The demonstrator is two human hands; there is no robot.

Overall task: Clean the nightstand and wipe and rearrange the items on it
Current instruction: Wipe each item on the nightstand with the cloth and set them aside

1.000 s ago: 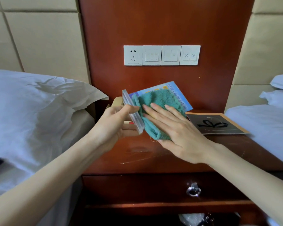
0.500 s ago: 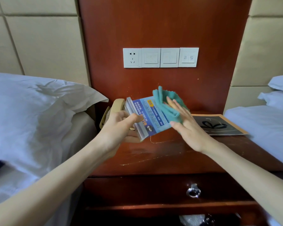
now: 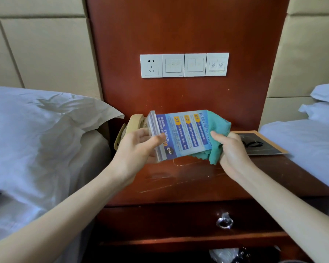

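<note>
A clear acrylic sign stand with a blue printed card (image 3: 180, 134) is tilted above the wooden nightstand (image 3: 188, 179). My left hand (image 3: 139, 147) grips its thick clear base end, thumb on top. My right hand (image 3: 230, 149) clutches a green cloth (image 3: 218, 137) bunched against the stand's right end; part of the cloth lies behind and under the card. A beige telephone (image 3: 135, 120) sits behind my left hand, mostly hidden.
A dark booklet with an orange border (image 3: 262, 147) lies at the nightstand's right rear. White pillows and beds flank both sides. Wall switches (image 3: 184, 65) sit above. A drawer with a crystal knob (image 3: 224, 222) is below.
The cloth slid off the card's face to its right end. My right hand went from flat fingers pressing the cloth to clutching it. The stand now lies flatter with its printed face up.
</note>
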